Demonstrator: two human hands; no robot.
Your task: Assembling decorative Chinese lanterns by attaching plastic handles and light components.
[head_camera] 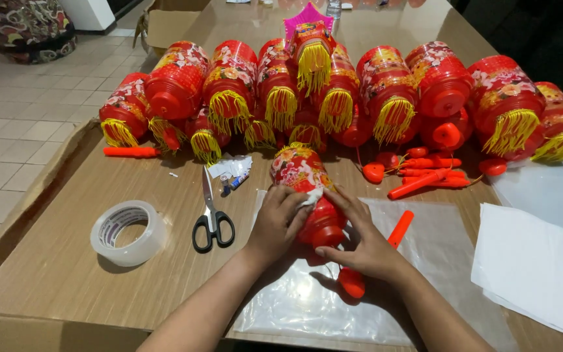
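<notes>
A red lantern (307,195) with floral print is held between both hands at the table's near middle, over a clear plastic sheet (425,261); it lies directly between the palms, so neither hand is nearer; the left hand (278,221) is cupped narrow against its left flank, fingers curled onto a scrap of white paper (312,197) pressed on the body; the right hand (363,241) is wrapped on the right flank and lower end, thumb near the red cap; the lantern's long axis is seen running from near to far, tilted slightly left at the top; the yellow-fringed end points away from the person, the plain red cap end points toward the wrists; an orange handle (399,229) is seen just beside the right hand, angled up to the right; scissors (212,218) lie near the left hand, blades pointing away; a tape roll (127,232) sits further left, well apart; a row of finished lanterns (333,91) is stacked across the far side; white paper sheets (535,267) lie at the right.
</notes>
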